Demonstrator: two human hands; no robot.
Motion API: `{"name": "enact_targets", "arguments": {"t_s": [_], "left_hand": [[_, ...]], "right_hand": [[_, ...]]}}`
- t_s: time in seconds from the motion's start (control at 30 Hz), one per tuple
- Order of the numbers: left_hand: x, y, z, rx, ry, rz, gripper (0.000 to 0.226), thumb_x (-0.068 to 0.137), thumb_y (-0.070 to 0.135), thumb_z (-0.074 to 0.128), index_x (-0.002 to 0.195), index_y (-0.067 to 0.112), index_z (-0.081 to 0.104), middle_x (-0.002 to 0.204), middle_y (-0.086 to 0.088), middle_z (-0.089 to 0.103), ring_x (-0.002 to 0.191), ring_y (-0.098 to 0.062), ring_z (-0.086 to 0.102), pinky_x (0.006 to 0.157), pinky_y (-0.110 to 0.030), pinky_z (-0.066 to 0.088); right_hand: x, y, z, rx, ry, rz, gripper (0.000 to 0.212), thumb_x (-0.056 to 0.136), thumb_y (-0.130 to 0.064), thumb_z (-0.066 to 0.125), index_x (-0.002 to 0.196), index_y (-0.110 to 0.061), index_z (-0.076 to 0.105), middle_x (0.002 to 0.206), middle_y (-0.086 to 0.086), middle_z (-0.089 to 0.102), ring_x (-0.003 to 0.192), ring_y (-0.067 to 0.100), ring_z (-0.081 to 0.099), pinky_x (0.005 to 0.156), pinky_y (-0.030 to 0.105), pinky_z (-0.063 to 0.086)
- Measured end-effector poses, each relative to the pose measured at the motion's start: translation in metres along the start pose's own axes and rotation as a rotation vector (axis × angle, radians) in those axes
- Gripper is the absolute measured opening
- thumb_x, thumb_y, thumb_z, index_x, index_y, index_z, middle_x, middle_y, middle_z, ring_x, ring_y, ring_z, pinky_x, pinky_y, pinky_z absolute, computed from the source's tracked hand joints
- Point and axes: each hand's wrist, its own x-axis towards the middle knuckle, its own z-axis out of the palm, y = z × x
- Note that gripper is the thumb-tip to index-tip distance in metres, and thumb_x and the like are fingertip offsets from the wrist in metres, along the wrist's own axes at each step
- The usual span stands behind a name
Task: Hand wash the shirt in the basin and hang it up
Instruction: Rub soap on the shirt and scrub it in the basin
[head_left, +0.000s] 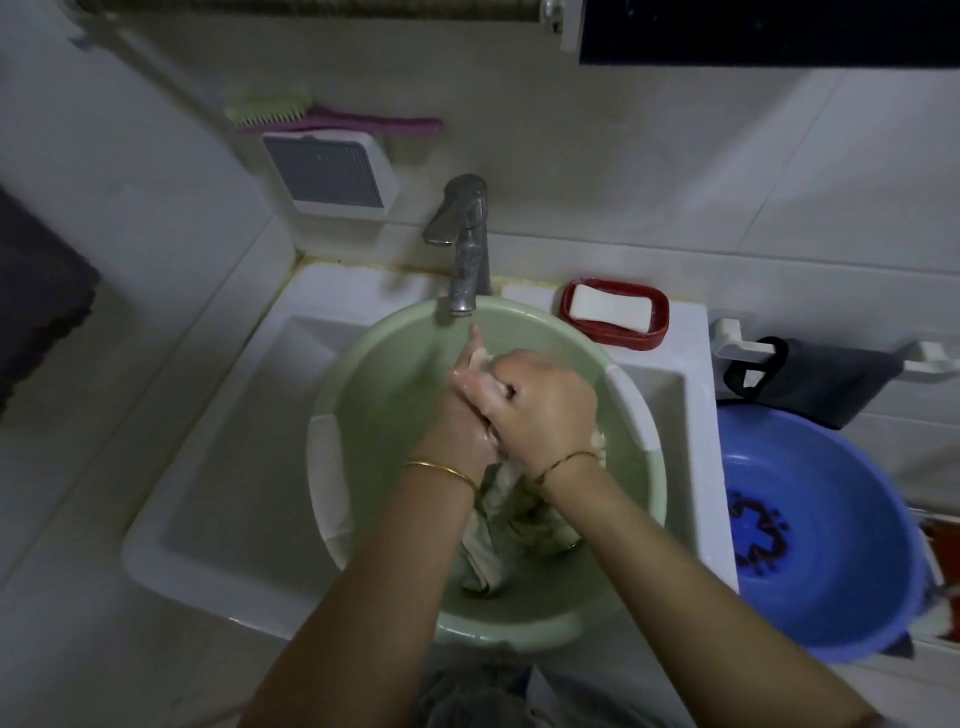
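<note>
Both hands meet over the green basin (363, 374), which sits in the white sink (218, 519) under the faucet (465, 244). Right hand (545, 410) is fisted around a bunched part of the pale shirt (498, 525); left hand (467, 410), soapy, seems to clasp the same bunch, though the right one partly hides it. Most of the shirt lies wet in the basin below the wrists.

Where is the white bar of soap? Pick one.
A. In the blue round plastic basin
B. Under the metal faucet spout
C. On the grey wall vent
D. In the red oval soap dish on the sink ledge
D: the white bar of soap lies in the red oval soap dish, on the white sink ledge right of the metal faucet.
</note>
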Motion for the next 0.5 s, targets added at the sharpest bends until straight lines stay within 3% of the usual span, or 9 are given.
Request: {"name": "enact_targets", "arguments": {"t_s": [0.07,0.13,0.2,0.27,0.33,0.4,0.43,0.5], "left_hand": [[-0.005,-0.010,0.009,0.035,0.027,-0.007,0.042,0.102,0.041,0.023,0.081,0.020,0.053,0.067,-0.003,0.055,0.064,-0.017,0.051,0.063,-0.027,0.042],[-0.013,-0.013,0.019,-0.001,0.023,-0.070,0.037,0.100,0.038,0.036,0.085,0.016,0.062,0.069,-0.007,0.061,0.067,-0.020,0.057,0.068,-0.028,0.048],[-0.002,-0.010,0.013,-0.081,0.044,-0.086,0.036,0.100,0.034,0.036,0.082,0.014,0.061,0.072,-0.007,0.062,0.077,-0.022,0.059,0.066,-0.024,0.050],[0.007,-0.008,0.006,-0.136,0.066,-0.067,0.036,0.101,0.027,0.027,0.087,0.011,0.056,0.083,-0.007,0.058,0.083,-0.022,0.057,0.068,-0.022,0.048],[0.003,-0.011,0.008,-0.155,0.080,-0.099,0.036,0.097,0.032,0.037,0.103,0.004,0.060,0.095,-0.008,0.061,0.091,-0.026,0.059,0.088,-0.031,0.046],[-0.005,-0.020,0.017,-0.061,0.020,-0.173,0.058,0.084,0.048,0.056,0.126,0.007,0.057,0.120,-0.008,0.059,0.119,-0.034,0.053,0.104,-0.049,0.036],[-0.002,-0.021,0.018,-0.046,0.039,-0.163,0.061,0.081,0.050,0.061,0.126,0.009,0.058,0.127,-0.010,0.057,0.125,-0.036,0.049,0.105,-0.052,0.034],[0.007,-0.013,0.013,-0.083,0.091,-0.054,0.039,0.089,0.039,0.053,0.105,0.006,0.064,0.111,-0.013,0.064,0.112,-0.034,0.058,0.099,-0.042,0.045]], "right_hand": [[0.019,0.003,-0.002,-0.081,-0.049,0.111,0.047,0.091,-0.050,0.038,0.061,-0.018,0.054,0.069,0.007,0.059,0.066,0.026,0.057,0.056,0.030,0.038],[0.042,0.012,-0.012,-0.053,-0.042,0.264,0.037,0.094,-0.033,0.043,0.066,-0.014,0.058,0.072,0.007,0.059,0.074,0.027,0.058,0.058,0.029,0.033],[0.041,0.011,-0.010,-0.060,-0.045,0.211,0.030,0.093,-0.027,0.047,0.077,-0.010,0.066,0.079,0.009,0.064,0.078,0.027,0.060,0.059,0.029,0.036],[0.020,0.000,0.000,-0.085,-0.102,0.034,0.028,0.091,-0.028,0.049,0.081,-0.009,0.067,0.082,0.010,0.066,0.078,0.027,0.061,0.065,0.031,0.044],[0.017,0.003,-0.002,-0.047,-0.111,0.049,0.027,0.084,-0.032,0.047,0.070,-0.015,0.063,0.075,0.008,0.064,0.073,0.027,0.059,0.063,0.030,0.044],[0.040,0.018,-0.011,0.032,-0.073,0.253,0.024,0.083,-0.029,0.048,0.062,-0.021,0.055,0.070,0.006,0.060,0.072,0.028,0.057,0.060,0.029,0.041],[0.045,0.021,-0.014,0.013,-0.061,0.302,0.025,0.086,-0.025,0.049,0.063,-0.019,0.057,0.072,0.008,0.060,0.073,0.028,0.057,0.061,0.029,0.041],[0.034,0.016,-0.009,-0.055,-0.076,0.216,0.028,0.089,-0.026,0.047,0.066,-0.015,0.058,0.074,0.008,0.062,0.073,0.027,0.059,0.064,0.032,0.044]]}}
